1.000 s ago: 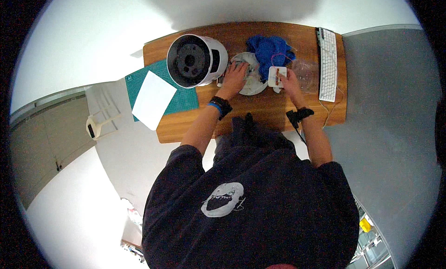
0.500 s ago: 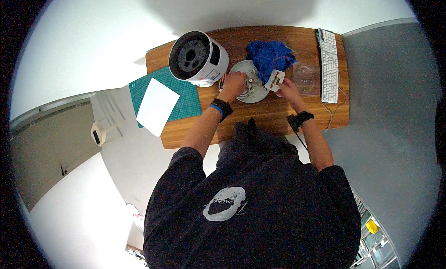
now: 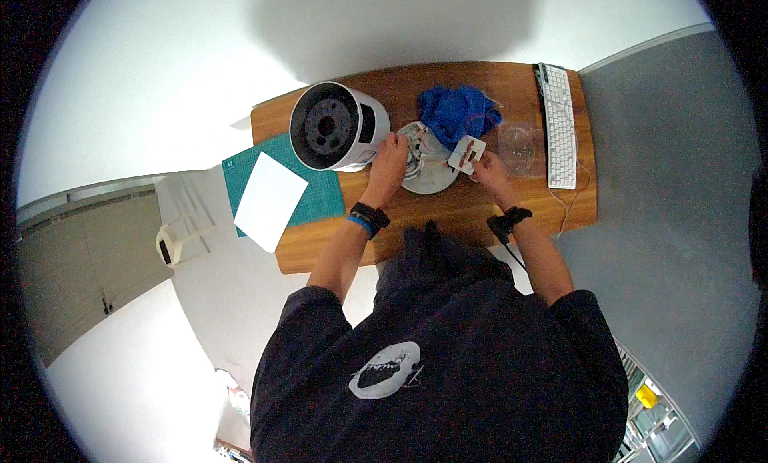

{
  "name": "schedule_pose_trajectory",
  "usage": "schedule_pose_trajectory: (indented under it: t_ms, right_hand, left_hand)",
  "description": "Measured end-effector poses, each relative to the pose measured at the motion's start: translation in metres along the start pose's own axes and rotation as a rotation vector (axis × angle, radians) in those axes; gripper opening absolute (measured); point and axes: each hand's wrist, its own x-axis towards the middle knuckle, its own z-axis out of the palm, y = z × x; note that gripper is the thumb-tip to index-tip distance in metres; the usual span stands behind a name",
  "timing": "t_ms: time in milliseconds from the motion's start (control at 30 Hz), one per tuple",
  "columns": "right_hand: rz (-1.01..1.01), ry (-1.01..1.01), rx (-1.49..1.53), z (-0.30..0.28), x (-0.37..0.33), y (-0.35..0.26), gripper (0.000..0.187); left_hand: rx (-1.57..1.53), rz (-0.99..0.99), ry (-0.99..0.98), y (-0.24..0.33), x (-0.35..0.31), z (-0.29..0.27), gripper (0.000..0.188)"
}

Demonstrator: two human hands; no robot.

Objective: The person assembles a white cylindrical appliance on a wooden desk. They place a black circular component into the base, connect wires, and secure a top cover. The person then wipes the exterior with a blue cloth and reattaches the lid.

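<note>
My right hand (image 3: 492,175) pinches a small white card (image 3: 466,154) with reddish-brown pieces on its face, holding it over the right side of a round pale plate (image 3: 434,177). Loose wires and small parts (image 3: 416,153) lie on that plate. My left hand (image 3: 389,163) is at the plate's left edge, close against a white cylindrical housing (image 3: 374,127) with a dark inside. The left fingers are closed together; whatever they hold, if anything, is hidden. A crumpled blue cloth (image 3: 458,111) lies just behind the plate and card.
A clear plastic piece (image 3: 522,143) lies right of the card. Beyond it stands a white keyboard (image 3: 558,127) with a trailing cable. At left, a white paper sheet (image 3: 270,201) rests on a green cutting mat (image 3: 324,197). The wooden table (image 3: 472,209) has rounded corners.
My left hand has moved off the plate's parts to its left edge, beside the housing. The right hand still holds the card over the plate. The whole view has shifted slightly.
</note>
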Motion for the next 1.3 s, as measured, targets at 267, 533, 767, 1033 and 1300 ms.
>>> schedule_pose_trajectory:
  t_ms: [267, 533, 767, 1033, 1300]
  right_hand:
    - [-0.587, 0.152, -0.805, 0.021, -0.012, -0.032, 0.069]
    - [0.000, -0.660, 0.162, 0.057, -0.035, -0.111, 0.064]
    - [-0.504, -0.306, -0.414, 0.081, 0.022, -0.078, 0.049]
    - [-0.252, -0.093, 0.326, 0.058, 0.038, -0.098, 0.039]
    - [0.352, -0.967, 0.739, 0.033, -0.007, -0.099, 0.083]
  left_hand:
    - [-0.216, -0.126, 0.021, 0.017, 0.006, -0.070, 0.016]
    - [-0.052, -0.131, 0.037, 0.030, -0.003, -0.127, 0.013]
    - [0.128, -0.109, -0.135, 0.018, -0.008, -0.116, 0.019]
    - [0.032, -0.161, -0.165, 0.023, -0.016, -0.109, 0.024]
    - [-0.435, -0.314, 0.039, 0.023, 0.001, -0.118, 0.015]
